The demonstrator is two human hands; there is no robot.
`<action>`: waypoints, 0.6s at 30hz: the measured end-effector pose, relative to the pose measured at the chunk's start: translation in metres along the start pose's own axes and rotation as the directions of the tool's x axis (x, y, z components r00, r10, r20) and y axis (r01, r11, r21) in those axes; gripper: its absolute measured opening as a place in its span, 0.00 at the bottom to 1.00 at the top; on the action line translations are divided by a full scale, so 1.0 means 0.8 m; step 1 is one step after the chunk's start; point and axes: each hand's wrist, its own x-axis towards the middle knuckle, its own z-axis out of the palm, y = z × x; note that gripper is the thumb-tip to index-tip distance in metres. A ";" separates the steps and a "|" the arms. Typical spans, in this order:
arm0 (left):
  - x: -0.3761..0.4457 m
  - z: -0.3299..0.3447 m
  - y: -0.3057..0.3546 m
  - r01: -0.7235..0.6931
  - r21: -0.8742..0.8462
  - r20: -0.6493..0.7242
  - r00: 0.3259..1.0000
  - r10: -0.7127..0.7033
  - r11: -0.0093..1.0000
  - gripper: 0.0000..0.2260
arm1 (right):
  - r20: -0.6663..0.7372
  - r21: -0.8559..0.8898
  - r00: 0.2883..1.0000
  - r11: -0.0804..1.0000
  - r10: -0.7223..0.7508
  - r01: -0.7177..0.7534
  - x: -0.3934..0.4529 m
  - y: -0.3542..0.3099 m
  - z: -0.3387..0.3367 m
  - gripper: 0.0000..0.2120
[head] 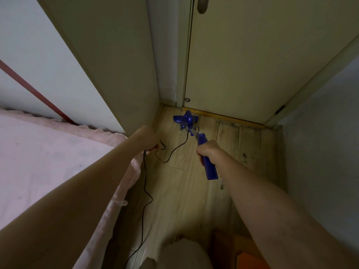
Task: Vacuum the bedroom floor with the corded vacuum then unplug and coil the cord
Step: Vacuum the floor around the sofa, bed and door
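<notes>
A blue corded stick vacuum stands on the wooden floor [180, 191]. Its floor head [185, 119] sits against the yellow threshold strip by the door. My right hand [208, 152] grips the blue handle [209, 167], which sticks out below my fist. My left hand [146, 139] holds the black cord [144, 183] near the corner of the bed. One loop of cord runs from that hand across the floor up to the vacuum body. The rest hangs down along the bed edge and leaves the view at the bottom.
A bed with pink bedding [48, 162] fills the left side. A closed pale door [242, 65] with a metal handle [202, 4] ends the narrow floor strip. A wall [320, 142] bounds the right side. An orange thing [250, 257] lies at the bottom right.
</notes>
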 end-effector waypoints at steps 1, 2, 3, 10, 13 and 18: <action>-0.002 0.001 0.001 -0.007 0.018 -0.014 1.000 0.007 1.000 0.13 | 0.004 -0.018 1.000 1.000 -0.001 0.001 -0.006 0.000 0.001 0.16; -0.004 0.001 0.002 -0.019 0.039 -0.020 1.000 0.019 0.999 0.13 | 0.012 -0.036 1.000 0.999 -0.002 0.003 -0.013 -0.001 0.002 0.16; -0.011 0.002 0.001 -0.035 0.050 -0.013 0.999 0.035 0.998 0.12 | 0.012 -0.052 1.000 0.999 -0.006 0.007 -0.024 0.001 0.004 0.16; -0.066 0.003 -0.021 -0.169 0.100 0.037 0.985 0.166 0.981 0.13 | 0.059 -0.154 0.998 0.988 0.017 -0.008 -0.106 0.040 0.020 0.09; -0.100 -0.003 -0.036 -0.230 0.138 0.045 0.973 0.226 0.963 0.14 | 0.040 -0.190 0.999 0.982 0.024 -0.016 -0.158 0.068 0.039 0.05; -0.161 -0.015 -0.078 -0.338 0.192 0.098 0.941 0.324 0.922 0.15 | 0.026 -0.170 0.997 0.983 0.075 -0.069 -0.252 0.111 0.092 0.05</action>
